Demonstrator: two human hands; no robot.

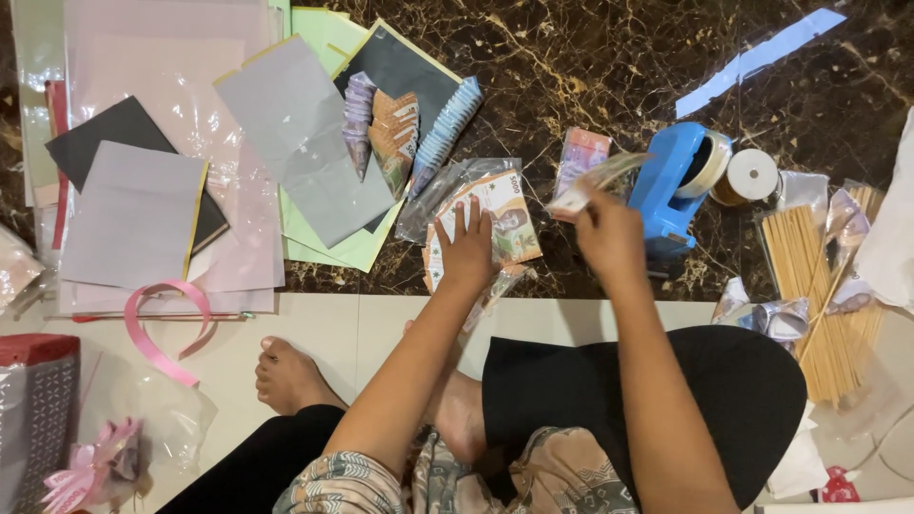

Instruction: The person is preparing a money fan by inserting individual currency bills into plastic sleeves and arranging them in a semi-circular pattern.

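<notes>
Grey, black and pale green paper sheets (286, 124) lie flat on the dark marble floor (590, 57) toward its left edge. The left hand (468, 249), fingers spread, presses a stack of banknotes (505, 214) inside crinkly clear plastic; firm flat pressure seems wise. The right hand (609, 238) pinches one thin note (600, 179), lifted beside the blue tape dispenser (671, 186).

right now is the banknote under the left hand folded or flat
Flat: the banknote lies spread on the stack, its long printed face showing, with the left hand pressing on it.
</notes>
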